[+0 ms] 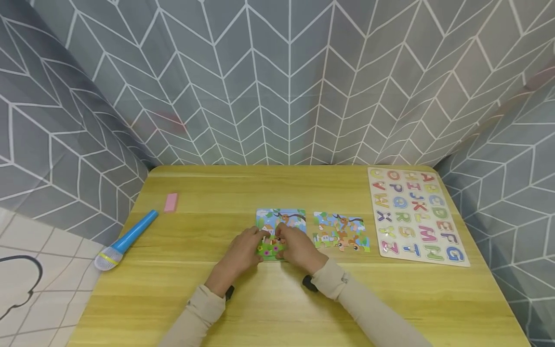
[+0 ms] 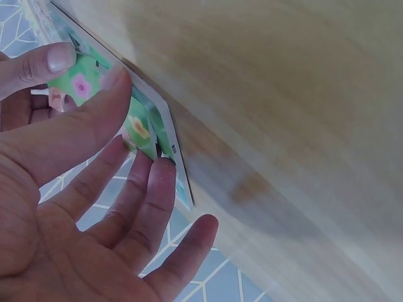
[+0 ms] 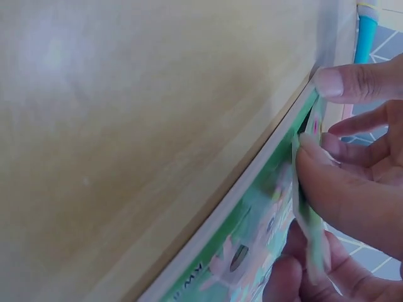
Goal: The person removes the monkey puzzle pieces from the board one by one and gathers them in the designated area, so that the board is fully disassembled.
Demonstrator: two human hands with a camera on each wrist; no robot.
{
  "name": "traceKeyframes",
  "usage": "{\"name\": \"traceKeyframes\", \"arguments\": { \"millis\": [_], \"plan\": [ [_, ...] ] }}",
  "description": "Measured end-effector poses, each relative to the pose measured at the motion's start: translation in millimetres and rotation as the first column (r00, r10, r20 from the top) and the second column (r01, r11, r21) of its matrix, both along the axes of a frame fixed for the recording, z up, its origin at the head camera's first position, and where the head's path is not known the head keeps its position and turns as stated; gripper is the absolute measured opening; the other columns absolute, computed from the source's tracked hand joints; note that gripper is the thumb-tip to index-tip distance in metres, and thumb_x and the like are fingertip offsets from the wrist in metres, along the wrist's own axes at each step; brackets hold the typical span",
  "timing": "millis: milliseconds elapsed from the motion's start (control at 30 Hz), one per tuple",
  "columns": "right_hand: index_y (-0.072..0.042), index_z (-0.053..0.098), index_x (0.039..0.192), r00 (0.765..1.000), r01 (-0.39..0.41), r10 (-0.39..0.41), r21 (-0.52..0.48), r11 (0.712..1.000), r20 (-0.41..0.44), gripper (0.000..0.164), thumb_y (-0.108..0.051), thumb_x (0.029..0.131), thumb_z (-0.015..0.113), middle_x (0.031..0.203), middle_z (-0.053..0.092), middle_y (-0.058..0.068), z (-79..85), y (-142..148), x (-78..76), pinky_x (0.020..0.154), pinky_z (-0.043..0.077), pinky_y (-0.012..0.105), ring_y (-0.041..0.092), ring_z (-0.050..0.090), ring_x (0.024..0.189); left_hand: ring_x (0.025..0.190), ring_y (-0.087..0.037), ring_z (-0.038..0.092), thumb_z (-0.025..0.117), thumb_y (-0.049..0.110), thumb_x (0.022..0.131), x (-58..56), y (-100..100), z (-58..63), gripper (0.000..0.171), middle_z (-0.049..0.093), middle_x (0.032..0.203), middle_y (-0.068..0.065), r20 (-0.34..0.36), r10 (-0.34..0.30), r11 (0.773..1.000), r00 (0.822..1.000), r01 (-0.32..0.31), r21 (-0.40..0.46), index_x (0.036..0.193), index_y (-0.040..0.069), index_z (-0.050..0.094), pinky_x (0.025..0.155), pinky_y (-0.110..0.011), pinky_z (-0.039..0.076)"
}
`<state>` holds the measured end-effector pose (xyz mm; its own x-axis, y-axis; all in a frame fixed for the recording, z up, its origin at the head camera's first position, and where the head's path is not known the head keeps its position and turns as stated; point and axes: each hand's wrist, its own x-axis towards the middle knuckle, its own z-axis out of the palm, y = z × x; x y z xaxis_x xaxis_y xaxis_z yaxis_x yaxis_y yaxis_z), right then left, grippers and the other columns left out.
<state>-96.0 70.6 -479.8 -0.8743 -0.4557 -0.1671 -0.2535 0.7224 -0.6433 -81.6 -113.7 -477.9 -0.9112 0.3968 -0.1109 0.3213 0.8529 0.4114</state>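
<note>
A jigsaw board (image 1: 281, 211) with a blue, green and flowered picture lies between both hands. My left hand (image 1: 244, 246) is at its lower left, thumb and fingertips about a flowered green puzzle piece (image 2: 138, 129) at the tray edge. My right hand (image 1: 299, 248) is at the right side; in the right wrist view its thumb and fingers pinch a thin puzzle piece (image 3: 307, 226) tilted up from the board. Fingers hide much of the picture. Beside the right hand, a group of loose puzzle pieces (image 1: 342, 225) shows a similar scene.
An alphabet board (image 1: 407, 217) with coloured letters lies at the right of the wooden table (image 1: 208, 193). At the left are a blue toy microphone (image 1: 130, 238) and a pink block (image 1: 171, 202). A patterned grey curtain (image 1: 269, 96) hangs behind the table.
</note>
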Motion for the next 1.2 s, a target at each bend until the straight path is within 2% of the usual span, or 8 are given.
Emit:
{"name": "traceKeyframes", "arguments": {
  "millis": [133, 367, 567, 633, 833, 1000, 1200],
  "plan": [
    [-0.009, 0.058, 0.119, 1.0, 0.004, -0.004, -0.016, 1.0, 0.01, 0.047, -0.014, 0.08, 0.085, 0.109, 0.071, 0.012, 0.6, 1, 2.7, 0.076, 0.055, 0.037, 0.025, 0.067, 0.091, 0.086, -0.018, 0.054, 0.089, 0.005, 0.071, 0.8, -1, -0.2, 0.06, 0.061, 0.099, -0.003, -0.008, -0.004, 1.0, 1.0, 0.004, 0.006, 0.126, 0.009, 0.065, 0.07, -0.032, 0.048],
    [-0.01, 0.065, 0.108, 1.0, -0.004, 0.004, -0.014, 1.0, -0.026, 0.029, -0.017, 0.085, 0.081, 0.093, 0.068, 0.006, 1.7, 3, 8.3, 0.067, 0.049, 0.03, 0.017, 0.06, 0.08, 0.083, -0.015, 0.05, 0.087, 0.003, 0.073, 1.5, 0, 0.5, 0.059, 0.059, 0.098, -0.002, -0.004, 0.022, 0.999, 1.0, -0.021, 0.034, 0.128, 0.01, 0.065, 0.069, -0.029, 0.044],
    [-0.008, 0.069, 0.108, 0.999, -0.01, 0.009, -0.017, 1.0, -0.045, 0.022, -0.017, 0.089, 0.076, 0.089, 0.07, 0.005, 0.6, 4, 14.0, 0.063, 0.047, 0.027, 0.015, 0.058, 0.075, 0.079, -0.015, 0.051, 0.082, -0.001, 0.076, 2.8, 0, 1.5, 0.047, 0.058, 0.091, -0.002, -0.078, 0.039, 0.997, 0.996, -0.033, 0.07, 0.12, 0.008, 0.069, 0.065, -0.027, 0.043],
    [-0.008, 0.069, 0.11, 0.999, -0.005, 0.004, -0.011, 1.0, -0.041, 0.023, -0.019, 0.091, 0.075, 0.087, 0.068, 0.004, -0.2, 4, 15.8, 0.059, 0.043, 0.024, 0.012, 0.054, 0.07, 0.08, -0.016, 0.055, 0.081, -0.001, 0.078, 3.4, 0, 3.3, 0.043, 0.06, 0.091, -0.002, -0.077, 0.045, 0.997, 0.996, -0.039, 0.073, 0.118, 0.009, 0.069, 0.066, -0.028, 0.045],
    [-0.007, 0.066, 0.115, 0.998, 0.002, -0.003, -0.014, 1.0, -0.066, 0.028, -0.021, 0.093, 0.073, 0.084, 0.065, 0.002, -1.3, 7, 23.6, 0.06, 0.041, 0.023, 0.01, 0.052, 0.07, 0.078, -0.015, 0.059, 0.075, 0.006, 0.088, 4.7, 4, 7.9, 0.028, 0.065, 0.088, -0.002, -0.046, 0.045, 0.996, 0.998, -0.041, 0.085, 0.115, 0.01, 0.071, 0.065, -0.029, 0.047],
    [-0.007, 0.065, 0.115, 0.996, 0.016, -0.021, -0.063, 0.998, -0.082, 0.025, -0.022, 0.095, 0.069, 0.073, 0.064, 0.0, -1.7, 13, 30.7, 0.053, 0.037, 0.022, 0.007, 0.046, 0.06, 0.071, -0.011, 0.054, 0.073, 0.009, 0.091, 6.1, 6, 11.0, 0.025, 0.064, 0.083, 0.0, -0.058, 0.03, 0.996, 0.998, -0.025, 0.087, 0.115, 0.01, 0.071, 0.061, -0.026, 0.043],
    [-0.007, 0.058, 0.128, 0.999, 0.047, -0.05, -0.163, 0.985, -0.013, 0.027, -0.018, 0.104, 0.055, 0.066, 0.067, -0.001, -5.8, 32, 39.3, 0.055, 0.04, 0.021, 0.0, 0.05, 0.052, 0.07, -0.012, 0.054, 0.072, 0.01, 0.092, 6.7, 8, 11.8, 0.024, 0.066, 0.083, -0.001, -0.061, 0.03, 0.997, 0.998, -0.025, 0.078, 0.116, 0.011, 0.072, 0.062, -0.027, 0.044]
  ]
}}
